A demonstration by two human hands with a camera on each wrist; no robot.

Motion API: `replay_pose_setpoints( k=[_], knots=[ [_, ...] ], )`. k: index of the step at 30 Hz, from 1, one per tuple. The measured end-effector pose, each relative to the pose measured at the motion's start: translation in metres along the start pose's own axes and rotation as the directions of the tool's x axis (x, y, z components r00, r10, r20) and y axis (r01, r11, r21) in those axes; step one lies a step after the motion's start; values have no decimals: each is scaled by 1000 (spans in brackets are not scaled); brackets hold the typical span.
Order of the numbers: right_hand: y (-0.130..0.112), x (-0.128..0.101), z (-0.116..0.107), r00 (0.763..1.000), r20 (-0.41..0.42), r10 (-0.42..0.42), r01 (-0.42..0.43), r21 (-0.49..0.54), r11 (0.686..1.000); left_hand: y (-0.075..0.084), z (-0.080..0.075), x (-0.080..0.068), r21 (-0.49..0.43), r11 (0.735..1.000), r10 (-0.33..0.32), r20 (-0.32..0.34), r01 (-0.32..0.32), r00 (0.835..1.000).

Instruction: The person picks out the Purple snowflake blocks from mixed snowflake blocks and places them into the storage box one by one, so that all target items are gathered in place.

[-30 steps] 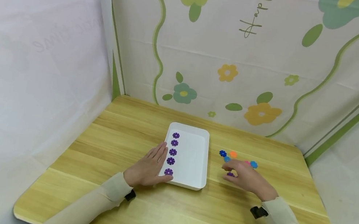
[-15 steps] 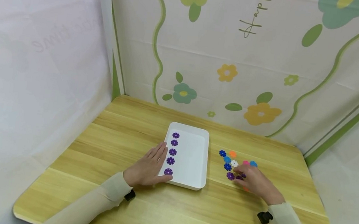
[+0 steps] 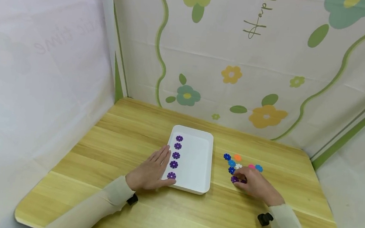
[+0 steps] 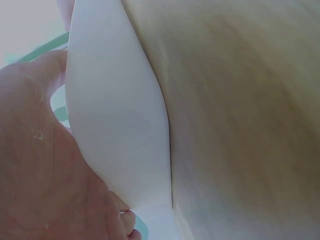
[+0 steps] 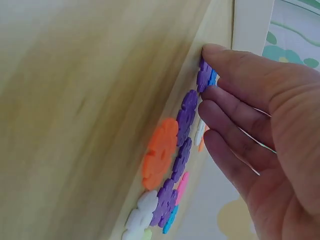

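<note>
My left hand (image 3: pixel 151 170) rests with straight fingers along the left rim of a white tray (image 3: pixel 194 163), its thumb over the near corner. In the left wrist view the palm lies beside the tray's outer wall (image 4: pixel 117 110). Several purple flower-shaped plastic discs (image 3: pixel 176 155) stand in a column along the tray's left side. Right of the tray, my right hand (image 3: pixel 256 185) has thumb and index finger at opposite edges of a purple flower disc (image 5: pixel 203 76), pinching it low at the table. More purple discs (image 5: pixel 186 112) lie in a line beneath the hand.
Around the right hand lie a dark blue disc (image 3: pixel 227 157), a light blue disc (image 3: pixel 231 163), an orange disc (image 3: pixel 237 157), a pink disc (image 3: pixel 251 166) and a white disc (image 5: pixel 141 215). A flower-printed cloth (image 3: pixel 202 56) stands behind the wooden table (image 3: pixel 171 220).
My right hand moved right and toward me off the loose discs, then slightly back left onto the purple disc. The left hand and tray stayed in place.
</note>
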State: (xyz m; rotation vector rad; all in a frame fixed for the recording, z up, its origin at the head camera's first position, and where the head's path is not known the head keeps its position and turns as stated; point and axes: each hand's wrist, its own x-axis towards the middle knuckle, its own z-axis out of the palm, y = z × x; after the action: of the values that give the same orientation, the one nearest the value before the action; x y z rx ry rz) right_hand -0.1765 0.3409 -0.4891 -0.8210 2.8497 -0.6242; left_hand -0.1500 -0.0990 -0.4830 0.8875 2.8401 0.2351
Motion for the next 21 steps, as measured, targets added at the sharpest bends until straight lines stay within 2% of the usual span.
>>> replay_pose_setpoints(
  k=[8, 14, 21],
  knots=[
    [4, 5, -6, 997, 66, 42, -50, 116, 992, 1, -2, -1, -1, 1000, 2, -1, -2, 1000],
    [4, 8, -11, 996, 94, -1, -13, 152, 988, 1, -2, -2, -6, 1000, 10, -1, -10, 1000],
    [4, 10, -23, 987, 158, 14, -42, 175, 984, 2, -3, -2, -18, 1000, 4, -1, -4, 1000]
  ],
)
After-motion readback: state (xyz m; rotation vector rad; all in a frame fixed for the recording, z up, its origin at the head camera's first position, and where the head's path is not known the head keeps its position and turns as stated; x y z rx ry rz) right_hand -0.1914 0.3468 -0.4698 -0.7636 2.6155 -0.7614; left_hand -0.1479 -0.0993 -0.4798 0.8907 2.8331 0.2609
